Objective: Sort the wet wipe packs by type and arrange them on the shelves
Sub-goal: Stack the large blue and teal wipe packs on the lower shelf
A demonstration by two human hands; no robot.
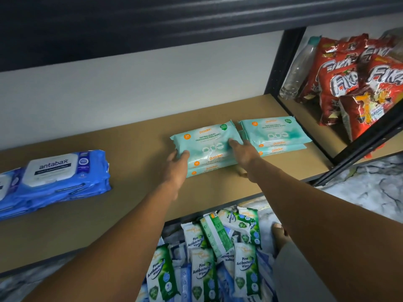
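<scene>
Several teal wipe packs (pixel 207 144), stacked on the shelf (pixel 141 171) beside a matching pile (pixel 274 134), are clasped at either end by the left hand (pixel 177 159) and right hand (pixel 242 149); soft, light and slick, they probably handle best squeezed together endwise.

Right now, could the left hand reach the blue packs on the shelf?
Probably yes: only bare shelf lies between the left hand and the blue packs, though it must first release the teal stack.
</scene>
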